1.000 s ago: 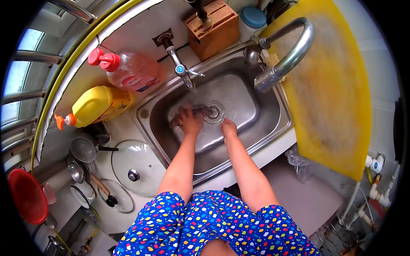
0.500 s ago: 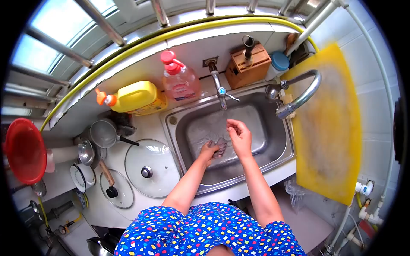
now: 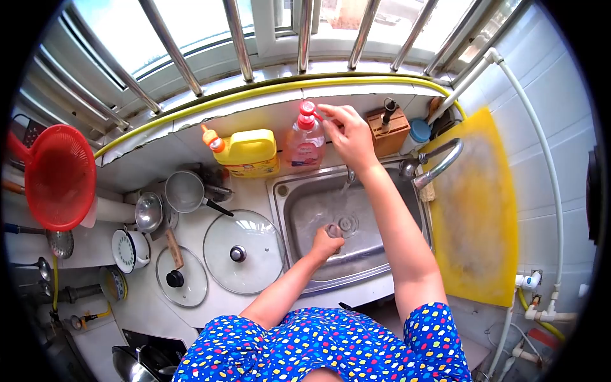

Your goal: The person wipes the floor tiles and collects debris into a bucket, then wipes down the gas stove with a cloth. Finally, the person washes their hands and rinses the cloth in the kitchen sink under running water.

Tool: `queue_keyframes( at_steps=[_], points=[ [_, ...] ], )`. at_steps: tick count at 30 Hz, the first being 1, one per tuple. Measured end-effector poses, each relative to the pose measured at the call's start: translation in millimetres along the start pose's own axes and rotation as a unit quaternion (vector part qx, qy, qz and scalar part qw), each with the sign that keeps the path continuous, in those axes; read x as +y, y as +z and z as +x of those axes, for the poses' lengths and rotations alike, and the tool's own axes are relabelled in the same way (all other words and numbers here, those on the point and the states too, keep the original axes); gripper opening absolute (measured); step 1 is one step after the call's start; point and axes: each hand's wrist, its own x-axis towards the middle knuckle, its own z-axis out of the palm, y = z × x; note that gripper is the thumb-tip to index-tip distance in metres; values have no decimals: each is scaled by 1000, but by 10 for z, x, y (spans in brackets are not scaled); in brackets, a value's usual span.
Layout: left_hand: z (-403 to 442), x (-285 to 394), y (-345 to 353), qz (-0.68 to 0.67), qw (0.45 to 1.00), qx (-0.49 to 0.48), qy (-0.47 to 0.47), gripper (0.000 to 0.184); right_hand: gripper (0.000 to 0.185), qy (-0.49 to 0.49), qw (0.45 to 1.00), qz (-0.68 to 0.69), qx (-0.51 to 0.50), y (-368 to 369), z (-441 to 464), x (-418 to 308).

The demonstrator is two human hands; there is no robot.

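Observation:
Over the steel sink (image 3: 299, 266), my left hand (image 3: 326, 247) is closed round a small greyish-pink, soft-looking thing (image 3: 333, 230); what it is I cannot make out. My right hand (image 3: 351, 137) is raised above the back edge of the sink, its fingers apart and slightly bent. The fingertips are beside the red pump head of a clear pink soap bottle (image 3: 305, 149), and nothing shows in that hand. Water runs from the tap (image 3: 351, 173), mostly hidden behind my right hand and forearm.
Left of the soap bottle stands a yellow jug (image 3: 251, 151). Glass lids (image 3: 254, 267) and a small pot (image 3: 184, 191) lie on the counter at left. A wooden knife block (image 3: 389, 135) stands behind the sink, with a curved faucet (image 3: 445, 162) and yellow cutting board (image 3: 474, 223) at right.
My right hand has gone from over the sink up to the soap bottle's pump. My left hand stays low in the sink, now more closed round the greyish thing. The view has tilted upward.

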Motion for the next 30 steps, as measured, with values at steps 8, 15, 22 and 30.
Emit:
queue_keyframes(
  at_steps=[8, 15, 22, 30],
  points=[
    [-295, 725, 64, 142, 968, -205, -25, 40, 24, 136, 973, 51, -179, 117, 560, 14],
    [134, 1902, 172, -218, 961, -161, 61, 33, 21, 228, 937, 95, -247, 87, 773, 47],
    [453, 2207, 260, -333, 928, -124, 112, 30, 20, 239, 937, 133, -218, 201, 688, 201],
    [540, 2137, 194, -358, 918, -119, 123, 31, 17, 244, 950, 59, -184, 281, 574, 203]
  ],
)
